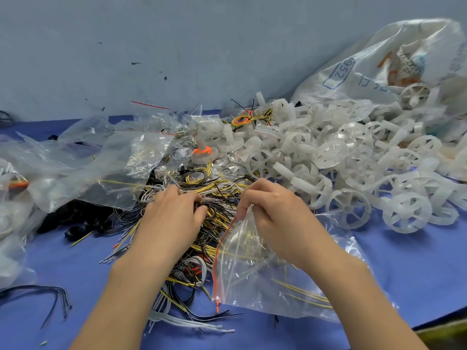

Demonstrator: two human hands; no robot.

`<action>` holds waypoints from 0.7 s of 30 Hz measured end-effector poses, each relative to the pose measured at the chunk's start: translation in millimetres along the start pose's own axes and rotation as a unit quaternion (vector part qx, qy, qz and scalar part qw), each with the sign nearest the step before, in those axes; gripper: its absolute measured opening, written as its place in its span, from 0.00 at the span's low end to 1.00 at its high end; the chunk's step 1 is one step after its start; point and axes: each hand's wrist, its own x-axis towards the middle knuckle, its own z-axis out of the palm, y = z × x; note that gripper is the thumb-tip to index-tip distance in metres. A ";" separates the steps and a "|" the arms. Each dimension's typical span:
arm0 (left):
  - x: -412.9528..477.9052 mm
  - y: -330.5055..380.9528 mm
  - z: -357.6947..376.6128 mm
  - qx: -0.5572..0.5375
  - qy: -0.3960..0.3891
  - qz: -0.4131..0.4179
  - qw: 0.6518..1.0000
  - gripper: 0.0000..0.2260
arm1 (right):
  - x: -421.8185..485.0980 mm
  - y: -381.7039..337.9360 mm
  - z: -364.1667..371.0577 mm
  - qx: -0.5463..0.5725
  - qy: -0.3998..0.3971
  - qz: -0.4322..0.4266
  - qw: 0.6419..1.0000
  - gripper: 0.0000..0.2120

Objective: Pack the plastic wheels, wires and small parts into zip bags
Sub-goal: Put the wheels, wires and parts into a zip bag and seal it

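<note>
A tangle of yellow, black and white wires (214,195) covers the middle of the blue table (404,261). My left hand (174,213) lies on this tangle, fingers curled into the wires. My right hand (273,210) pinches the red-striped mouth of a clear zip bag (265,281), which lies on the table with a few yellow wires inside. A big heap of white plastic wheels (341,152) spreads to the right of both hands.
Empty and part-filled zip bags (113,157) are heaped at the left. A large white sack (379,64) lies open at the back right against the grey wall. Loose dark wires (50,296) lie at the near left. The table edge runs along the bottom right.
</note>
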 end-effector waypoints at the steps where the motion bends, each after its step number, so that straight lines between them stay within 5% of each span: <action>1: -0.3 0.6 0.2 -0.004 0.006 0.001 1.000 0.16 | -0.2 0.5 0.2 -0.003 -0.002 -0.002 1.000 0.17; 6: 0.5 2.0 0.5 -0.052 0.026 0.016 0.998 0.09 | -1.7 2.2 0.2 -0.026 -0.009 0.000 1.000 0.17; 12: 1.8 -7.3 -18.5 -0.266 0.083 0.035 0.960 0.04 | 1.4 1.0 -0.5 -0.003 0.026 0.012 1.000 0.14; 16: -5.1 -2.7 -29.7 -0.262 0.140 0.120 0.947 0.07 | 8.9 -8.2 -1.0 0.048 0.091 0.000 0.995 0.13; 21: -10.4 11.1 -34.0 -0.246 0.185 0.200 0.930 0.09 | 17.4 -24.3 -0.7 -0.056 0.068 -0.043 0.995 0.21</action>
